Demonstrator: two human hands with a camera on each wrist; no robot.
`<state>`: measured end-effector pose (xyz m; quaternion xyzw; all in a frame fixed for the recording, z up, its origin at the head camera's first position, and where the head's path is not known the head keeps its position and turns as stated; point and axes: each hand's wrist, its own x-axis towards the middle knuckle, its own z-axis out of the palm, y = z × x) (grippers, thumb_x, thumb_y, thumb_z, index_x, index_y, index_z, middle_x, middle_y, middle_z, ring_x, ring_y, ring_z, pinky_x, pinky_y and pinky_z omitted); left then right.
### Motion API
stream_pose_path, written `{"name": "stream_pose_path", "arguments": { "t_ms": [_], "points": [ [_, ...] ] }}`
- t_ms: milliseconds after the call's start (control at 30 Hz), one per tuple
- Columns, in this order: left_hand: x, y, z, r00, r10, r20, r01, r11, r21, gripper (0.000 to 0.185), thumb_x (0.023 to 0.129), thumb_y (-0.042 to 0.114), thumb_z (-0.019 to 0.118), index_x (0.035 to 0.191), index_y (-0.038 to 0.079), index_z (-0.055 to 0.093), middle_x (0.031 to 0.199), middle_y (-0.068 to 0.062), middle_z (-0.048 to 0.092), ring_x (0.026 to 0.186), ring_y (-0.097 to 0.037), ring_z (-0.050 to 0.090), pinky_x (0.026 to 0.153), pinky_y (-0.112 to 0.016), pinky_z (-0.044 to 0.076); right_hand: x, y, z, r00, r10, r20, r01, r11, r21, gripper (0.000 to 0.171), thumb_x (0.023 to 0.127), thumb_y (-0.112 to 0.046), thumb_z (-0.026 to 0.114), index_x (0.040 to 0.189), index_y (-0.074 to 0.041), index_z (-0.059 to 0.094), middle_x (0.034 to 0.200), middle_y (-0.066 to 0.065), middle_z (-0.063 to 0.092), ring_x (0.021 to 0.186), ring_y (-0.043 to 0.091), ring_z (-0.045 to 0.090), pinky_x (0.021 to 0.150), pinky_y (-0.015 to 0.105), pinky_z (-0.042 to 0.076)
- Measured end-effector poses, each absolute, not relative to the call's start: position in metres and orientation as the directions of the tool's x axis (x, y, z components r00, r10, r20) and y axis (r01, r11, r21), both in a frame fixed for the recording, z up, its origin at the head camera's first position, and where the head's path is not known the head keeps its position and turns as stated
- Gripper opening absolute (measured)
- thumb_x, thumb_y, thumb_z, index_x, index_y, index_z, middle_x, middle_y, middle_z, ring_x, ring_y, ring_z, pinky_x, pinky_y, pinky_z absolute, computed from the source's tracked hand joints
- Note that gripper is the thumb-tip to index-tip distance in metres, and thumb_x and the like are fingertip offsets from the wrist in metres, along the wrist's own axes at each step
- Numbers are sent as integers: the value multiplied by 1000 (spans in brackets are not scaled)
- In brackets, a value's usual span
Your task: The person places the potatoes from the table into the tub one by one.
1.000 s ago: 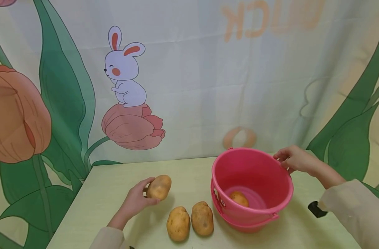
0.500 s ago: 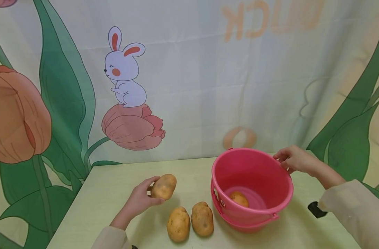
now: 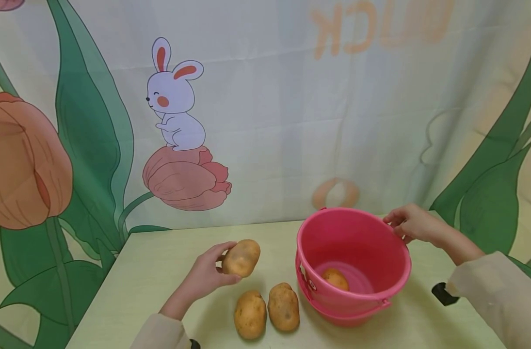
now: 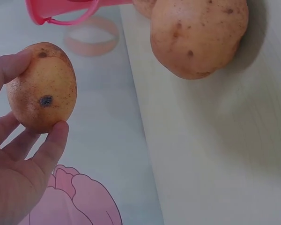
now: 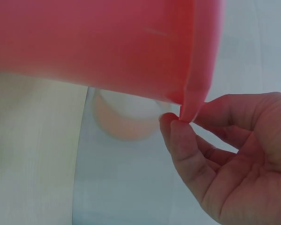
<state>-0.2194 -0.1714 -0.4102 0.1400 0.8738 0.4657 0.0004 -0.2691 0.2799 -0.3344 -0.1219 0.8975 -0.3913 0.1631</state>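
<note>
A brown potato (image 3: 241,258) is held above the table by my left hand (image 3: 207,273), thumb on the near side and fingers on the far side. In the left wrist view that potato (image 4: 44,89) shows a dark spot. My right hand (image 3: 415,224) pinches the rim of a pink bucket (image 3: 348,303) at its right side; the right wrist view has the hand (image 5: 239,150) with thumb and fingers on the rim. Inside the bucket lies one potato (image 3: 335,278). Two more potatoes rest side by side left of the bucket, a left one (image 3: 250,315) and a right one (image 3: 284,307).
The pale table (image 3: 160,261) ends at a printed curtain (image 3: 265,121) with a rabbit and tulips. A pink handle (image 3: 335,312) hangs along the bucket's front. Black straps show at both sleeves.
My left hand has moved right and slightly up with the potato, closer to the bucket. The right hand, the bucket and the potatoes on the table have stayed in place.
</note>
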Motion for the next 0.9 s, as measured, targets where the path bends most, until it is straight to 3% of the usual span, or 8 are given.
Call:
{"name": "stream_pose_path", "arguments": {
  "t_ms": [900],
  "points": [
    [-213,-143,-372,-898,379,223,397,481,781,69,65,11,77,126,14,46,125,-3,49,100,-20,52,75,-22,50,-270,281,-336,-916,-351,-193,-95,657,-748,35,83,2,48,116,13,48,96,19,62,71,19,62,62,34,54]
  ]
}}
